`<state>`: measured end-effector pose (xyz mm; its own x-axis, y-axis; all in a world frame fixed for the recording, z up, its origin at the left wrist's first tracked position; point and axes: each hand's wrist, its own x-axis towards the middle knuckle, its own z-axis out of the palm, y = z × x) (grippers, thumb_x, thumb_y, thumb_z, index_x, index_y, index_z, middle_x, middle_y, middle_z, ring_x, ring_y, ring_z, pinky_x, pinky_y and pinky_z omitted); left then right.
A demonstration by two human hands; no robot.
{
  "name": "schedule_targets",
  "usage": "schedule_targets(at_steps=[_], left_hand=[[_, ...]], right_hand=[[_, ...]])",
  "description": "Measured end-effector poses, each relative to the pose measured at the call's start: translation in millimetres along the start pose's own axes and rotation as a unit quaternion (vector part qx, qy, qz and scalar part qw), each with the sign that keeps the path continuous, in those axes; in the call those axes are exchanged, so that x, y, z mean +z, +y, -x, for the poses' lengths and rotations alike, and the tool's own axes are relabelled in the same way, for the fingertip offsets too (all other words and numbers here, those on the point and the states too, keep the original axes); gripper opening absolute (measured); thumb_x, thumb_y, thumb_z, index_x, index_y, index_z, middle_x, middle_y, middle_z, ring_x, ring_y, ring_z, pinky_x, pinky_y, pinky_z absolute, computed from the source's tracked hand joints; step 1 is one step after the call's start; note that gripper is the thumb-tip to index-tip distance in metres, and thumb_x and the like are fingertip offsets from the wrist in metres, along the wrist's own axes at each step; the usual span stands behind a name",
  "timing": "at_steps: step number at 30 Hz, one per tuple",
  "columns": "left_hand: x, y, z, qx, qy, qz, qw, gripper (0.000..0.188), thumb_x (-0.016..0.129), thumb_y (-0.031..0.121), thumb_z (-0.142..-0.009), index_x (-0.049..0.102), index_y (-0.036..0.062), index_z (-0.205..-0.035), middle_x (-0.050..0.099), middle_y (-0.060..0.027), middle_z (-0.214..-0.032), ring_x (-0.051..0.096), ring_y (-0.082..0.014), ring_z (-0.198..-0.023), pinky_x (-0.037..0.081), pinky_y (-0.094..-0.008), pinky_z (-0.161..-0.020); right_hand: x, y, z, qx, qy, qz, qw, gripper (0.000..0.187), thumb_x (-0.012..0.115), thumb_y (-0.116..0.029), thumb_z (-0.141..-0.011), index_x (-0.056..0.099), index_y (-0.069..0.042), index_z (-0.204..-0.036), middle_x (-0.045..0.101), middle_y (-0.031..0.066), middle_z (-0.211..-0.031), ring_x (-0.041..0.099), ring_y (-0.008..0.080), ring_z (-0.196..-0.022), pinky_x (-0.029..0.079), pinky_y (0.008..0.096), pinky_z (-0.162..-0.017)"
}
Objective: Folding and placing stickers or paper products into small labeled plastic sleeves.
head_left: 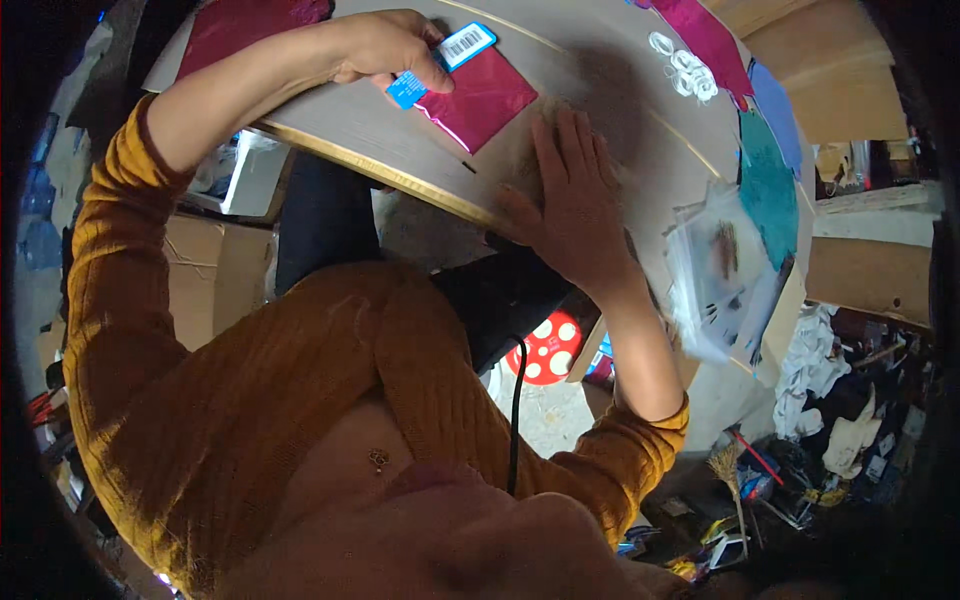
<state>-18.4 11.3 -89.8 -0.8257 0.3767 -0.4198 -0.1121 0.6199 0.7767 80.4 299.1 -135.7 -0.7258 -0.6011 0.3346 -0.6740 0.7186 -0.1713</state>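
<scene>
Far table edge: white rings; teal cloth
Right table edge: clear plastic bags
Floor, right: small broom; white rags
Under table: red dotted disc

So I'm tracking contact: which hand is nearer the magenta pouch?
Left. The left hand touches the magenta pouch, holding a blue card; the right hand lies flat beside it.

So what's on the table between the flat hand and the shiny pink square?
Nothing: in the head view, only bare table shows between the flat right hand and the pink square, which the left hand holds with a blue card.
</scene>
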Motion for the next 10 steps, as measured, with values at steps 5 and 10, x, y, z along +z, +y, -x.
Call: schedule_targets(at_steps=[5,10], left_hand=[[2.5,-2.0,-2.3,-0.005,0.019,0.019,1.0,0.044,0.083,0.027,-0.077,0.067,0.0023,-0.11,0.066,-0.0047,-0.084,0.062,-0.0128,-0.072,0.054,-0.03,-0.063],[4.1,-6.7,-7.5,0.005,-0.002,0.017,1.0,0.053,0.084,0.03,-0.075,0.065,0.0019,-0.116,0.067,-0.0072,-0.087,0.064,-0.0144,-0.074,0.057,-0.0331,-0.067]], right_hand=[[-1.5,0.7,-3.4,0.007,-0.003,-0.003,1.0,0.078,0.062,-0.045,-0.092,0.033,0.001,-0.149,0.032,0.032,-0.151,0.029,0.0464,-0.143,0.02,0.0555,-0.119],[-5.3,5.8,-6.9,0.001,0.007,-0.016,1.0,0.087,0.066,-0.049,-0.088,0.031,-0.001,-0.151,0.03,0.0305,-0.153,0.027,0.0469,-0.144,0.02,0.0553,-0.119]])
